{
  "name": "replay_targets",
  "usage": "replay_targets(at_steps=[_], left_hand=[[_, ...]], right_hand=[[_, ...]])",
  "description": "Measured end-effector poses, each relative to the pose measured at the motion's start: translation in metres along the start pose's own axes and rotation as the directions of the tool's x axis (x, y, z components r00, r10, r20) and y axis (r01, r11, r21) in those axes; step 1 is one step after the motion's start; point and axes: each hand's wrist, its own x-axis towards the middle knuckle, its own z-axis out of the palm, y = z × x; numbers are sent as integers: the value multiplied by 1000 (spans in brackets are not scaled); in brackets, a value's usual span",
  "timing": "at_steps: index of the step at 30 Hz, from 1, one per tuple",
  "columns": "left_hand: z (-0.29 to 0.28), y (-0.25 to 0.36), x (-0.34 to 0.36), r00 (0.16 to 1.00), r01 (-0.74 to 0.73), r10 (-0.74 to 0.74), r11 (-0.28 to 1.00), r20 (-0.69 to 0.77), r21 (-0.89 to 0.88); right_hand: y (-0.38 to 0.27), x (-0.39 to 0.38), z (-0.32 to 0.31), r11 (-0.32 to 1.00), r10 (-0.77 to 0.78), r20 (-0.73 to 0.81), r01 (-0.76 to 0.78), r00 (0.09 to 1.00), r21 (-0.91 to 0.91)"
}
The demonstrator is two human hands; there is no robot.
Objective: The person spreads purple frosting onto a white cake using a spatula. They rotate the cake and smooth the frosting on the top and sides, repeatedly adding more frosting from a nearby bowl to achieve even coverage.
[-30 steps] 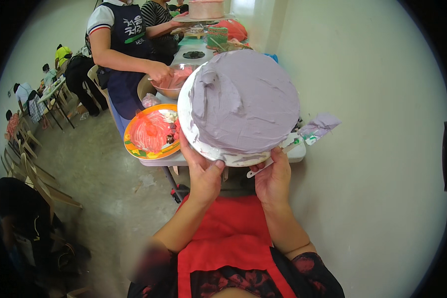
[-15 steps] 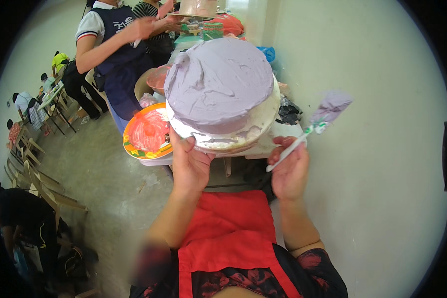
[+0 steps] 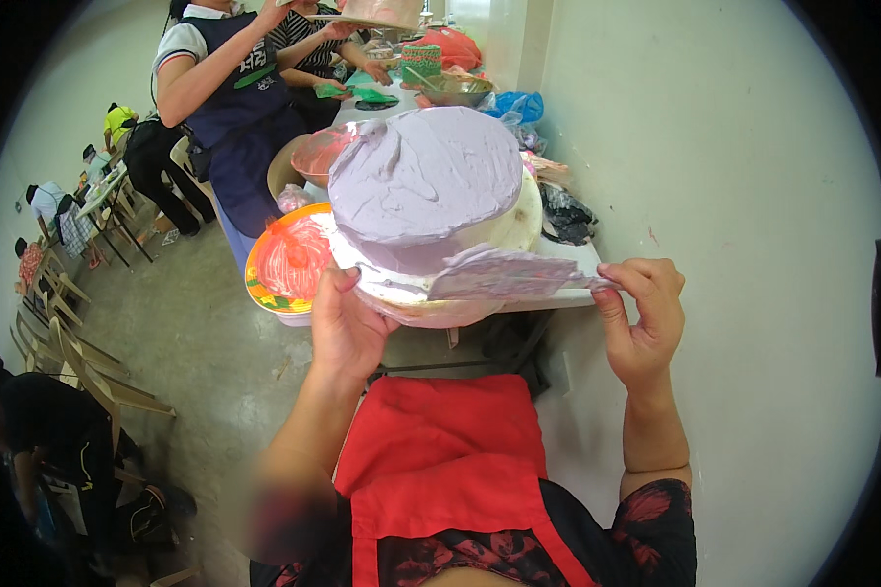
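The hands are apart: the left hand (image 3: 347, 328) clamps the near rim of the round white board (image 3: 521, 217), thumb above and fingers beneath — seemingly to keep the lilac-frosted cake (image 3: 426, 176), just beyond it, raised and its side reachable. Out to the right, the right hand (image 3: 646, 318) pinches the spatula (image 3: 504, 274) by its end, apparently so the smeared blade, between both hands, lies along the cake's near side — contact is unclear.
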Motion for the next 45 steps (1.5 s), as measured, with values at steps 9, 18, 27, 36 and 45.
replay_targets(at_steps=[9, 18, 27, 36, 45], left_hand=[[-6, 2, -6, 999, -1, 6, 996, -49, 94], [-19, 4, -10, 996, -4, 6, 1000, -86, 22], [-25, 0, -14, 988, -125, 132, 988, -81, 88], [-20, -7, -22, 968, -212, 229, 965, -104, 152], [-18, -14, -21, 934, -264, 298, 947, -198, 181]], right_hand=[[-5, 9, 6, 987, -89, 42, 94, 995, -131], [13, 12, -9, 983, -41, 28, 45, 999, -179], [-10, 5, -11, 995, -41, 46, 45, 998, -88], [-5, 3, 14, 983, -81, 35, 85, 996, -164], [10, -4, -5, 990, -75, -6, 73, 997, -122]])
